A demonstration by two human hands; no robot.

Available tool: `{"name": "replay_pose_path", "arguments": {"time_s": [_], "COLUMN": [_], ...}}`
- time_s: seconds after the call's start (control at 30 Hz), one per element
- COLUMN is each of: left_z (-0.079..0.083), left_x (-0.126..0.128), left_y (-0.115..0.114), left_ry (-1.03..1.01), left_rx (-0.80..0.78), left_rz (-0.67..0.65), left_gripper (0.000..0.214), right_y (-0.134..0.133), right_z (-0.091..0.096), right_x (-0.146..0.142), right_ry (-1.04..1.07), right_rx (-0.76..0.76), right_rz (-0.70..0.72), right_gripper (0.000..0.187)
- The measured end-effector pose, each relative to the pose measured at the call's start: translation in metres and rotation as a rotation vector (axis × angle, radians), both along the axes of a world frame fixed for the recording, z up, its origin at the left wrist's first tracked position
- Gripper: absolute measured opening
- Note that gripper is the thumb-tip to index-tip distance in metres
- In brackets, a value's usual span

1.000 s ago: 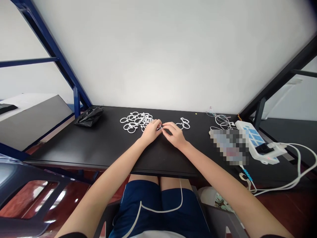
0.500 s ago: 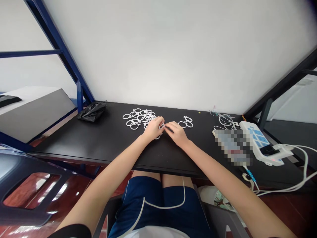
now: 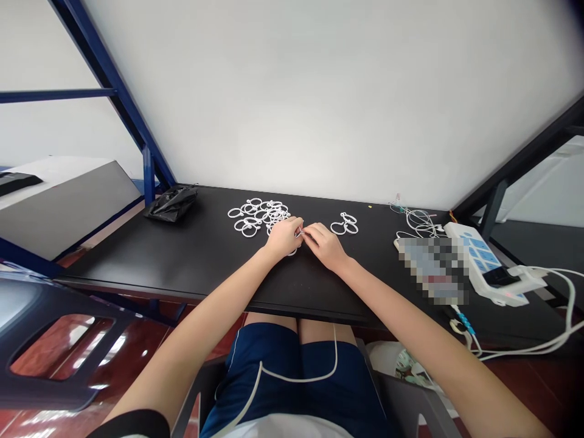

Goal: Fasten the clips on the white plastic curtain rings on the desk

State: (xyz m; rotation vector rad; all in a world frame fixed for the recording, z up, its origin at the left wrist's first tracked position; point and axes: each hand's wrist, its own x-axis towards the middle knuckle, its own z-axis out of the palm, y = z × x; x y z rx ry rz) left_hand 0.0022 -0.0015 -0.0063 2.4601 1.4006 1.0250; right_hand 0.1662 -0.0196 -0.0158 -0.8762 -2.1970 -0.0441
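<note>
Two hands meet at the middle of the black worktop (image 3: 182, 255). The left hand (image 3: 283, 237) and right hand (image 3: 325, 243) each keep a narrow grip, fingertips pinched on one small white ring (image 3: 300, 232) between them. Just behind the left hand lies one loose pile of rings (image 3: 258, 214), well over ten, overlapping too much to count. A smaller cluster (image 3: 345, 225) of two or three lies to the right. One black bag (image 3: 172, 202) sits far left and one power strip (image 3: 479, 261) far right.

The left hand (image 3: 283, 238) and right hand (image 3: 325, 246) are bare, and the forearms are uncovered. Dark blue shorts (image 3: 292, 377) carry white piping and a loose white cord (image 3: 336, 353). A black sleeve edge (image 3: 132, 423) and what may be a white shirt hem (image 3: 283, 429) show.
</note>
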Motion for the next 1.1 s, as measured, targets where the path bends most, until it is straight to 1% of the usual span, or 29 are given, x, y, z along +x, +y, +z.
{"name": "replay_pose_path", "arguments": {"time_s": [0.13,0.33,0.6,0.77,0.9,1.0,1.07,1.1], "left_z": [0.0,-0.001,0.0,0.0,0.0,0.001,0.002,0.002], "left_x": [0.0,0.001,0.001,0.001,0.002,0.002,-0.002,-0.005], "left_y": [0.0,0.003,0.005,0.006,0.005,0.003,0.002,0.003], "left_ry": [0.014,0.018,0.032,0.038,0.039,0.026,0.003,-0.012], "left_rx": [-0.006,-0.011,-0.032,-0.04,-0.032,-0.008,0.014,0.029], "left_rz": [0.025,0.015,0.016,0.019,0.033,0.068,0.116,0.15], "left_gripper": [0.022,0.02,0.026,0.029,0.027,0.021,0.014,0.011], "right_y": [0.0,-0.002,-0.002,-0.003,-0.003,0.0,0.004,0.007], "right_z": [0.0,0.001,0.0,0.0,0.001,0.003,0.004,0.004], "right_x": [-0.001,-0.001,-0.003,-0.003,-0.003,-0.001,0.004,0.009], "right_ry": [0.015,0.053,0.059,0.056,0.075,0.109,0.165,0.208], "right_rx": [-0.008,-0.035,-0.001,-0.012,-0.034,-0.076,-0.11,-0.12], "right_rz": [0.018,0.026,0.036,0.038,0.048,0.048,-0.001,-0.05], "right_gripper": [0.022,0.023,0.021,0.022,0.022,0.019,0.017,0.019]}}
